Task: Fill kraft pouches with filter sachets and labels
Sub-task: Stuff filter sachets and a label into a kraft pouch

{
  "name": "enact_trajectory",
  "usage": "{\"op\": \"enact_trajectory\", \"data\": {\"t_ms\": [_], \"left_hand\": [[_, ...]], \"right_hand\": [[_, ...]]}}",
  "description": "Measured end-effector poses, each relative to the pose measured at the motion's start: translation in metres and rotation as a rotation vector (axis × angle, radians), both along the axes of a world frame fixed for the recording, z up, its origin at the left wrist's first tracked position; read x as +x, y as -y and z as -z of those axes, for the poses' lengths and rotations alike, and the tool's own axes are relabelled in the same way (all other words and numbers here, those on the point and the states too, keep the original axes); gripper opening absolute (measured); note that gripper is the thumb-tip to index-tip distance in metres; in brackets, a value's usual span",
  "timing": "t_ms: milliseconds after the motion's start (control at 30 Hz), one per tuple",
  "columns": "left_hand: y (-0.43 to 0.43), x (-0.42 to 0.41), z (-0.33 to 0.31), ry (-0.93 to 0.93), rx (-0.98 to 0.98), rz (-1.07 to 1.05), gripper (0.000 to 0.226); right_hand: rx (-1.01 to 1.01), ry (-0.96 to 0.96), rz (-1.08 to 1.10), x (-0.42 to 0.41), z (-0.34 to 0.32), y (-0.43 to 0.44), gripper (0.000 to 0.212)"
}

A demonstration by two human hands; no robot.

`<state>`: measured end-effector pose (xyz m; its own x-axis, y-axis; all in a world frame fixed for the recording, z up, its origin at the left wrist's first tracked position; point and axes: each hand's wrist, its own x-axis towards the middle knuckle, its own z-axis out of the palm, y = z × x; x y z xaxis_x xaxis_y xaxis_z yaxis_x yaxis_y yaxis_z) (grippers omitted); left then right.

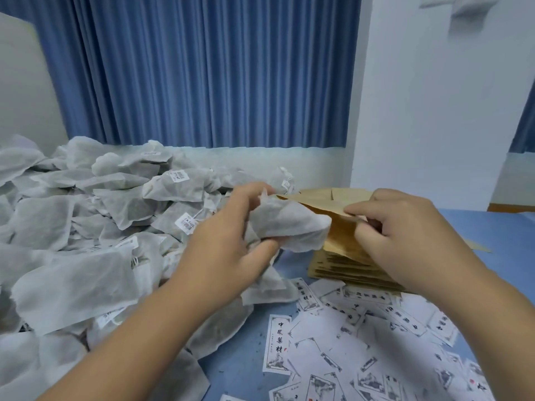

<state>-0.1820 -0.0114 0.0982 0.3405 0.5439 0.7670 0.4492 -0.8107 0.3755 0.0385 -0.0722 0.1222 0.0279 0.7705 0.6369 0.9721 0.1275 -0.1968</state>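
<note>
My left hand (231, 235) grips a white filter sachet (292, 227), its end pointing at the mouth of a kraft pouch (341, 224). My right hand (405, 235) pinches the near lip of that pouch and holds it open on top of a stack of flat kraft pouches (344, 270). A big heap of white filter sachets (95, 227) with small barcode tags covers the left side of the blue table (498, 235). Several printed paper labels (362, 342) lie scattered in front of the stack.
A blue curtain (202, 70) hangs behind the table, with a white wall (434, 111) to the right. A loose kraft piece (477, 247) lies right of the stack.
</note>
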Motion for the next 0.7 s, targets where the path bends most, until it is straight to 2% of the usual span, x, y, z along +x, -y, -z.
{"op": "enact_trajectory", "data": {"t_ms": [33, 133, 200, 300, 433, 700], "left_hand": [[0.000, 0.003, 0.002, 0.022, 0.045, 0.005, 0.054], [0.000, 0.010, 0.003, 0.154, 0.172, 0.106, 0.033], [0.000, 0.018, 0.002, 0.204, 0.277, 0.122, 0.033], [-0.002, 0.033, 0.000, 0.095, 0.412, 0.136, 0.028], [-0.009, 0.039, 0.004, -0.159, 0.546, 0.162, 0.030], [-0.022, 0.030, 0.002, -0.281, 0.634, 0.158, 0.040]], "right_hand": [[0.002, -0.003, -0.001, 0.002, 0.000, -0.001, 0.020], [-0.010, -0.035, -0.036, 0.006, -0.001, -0.002, 0.024], [-0.028, -0.035, -0.056, 0.005, -0.001, -0.002, 0.024], [-0.017, -0.120, -0.125, 0.005, -0.003, -0.001, 0.014], [-0.046, -0.130, -0.114, 0.018, -0.002, -0.005, 0.017], [0.009, -0.259, -0.077, 0.028, -0.002, -0.009, 0.024]]}}
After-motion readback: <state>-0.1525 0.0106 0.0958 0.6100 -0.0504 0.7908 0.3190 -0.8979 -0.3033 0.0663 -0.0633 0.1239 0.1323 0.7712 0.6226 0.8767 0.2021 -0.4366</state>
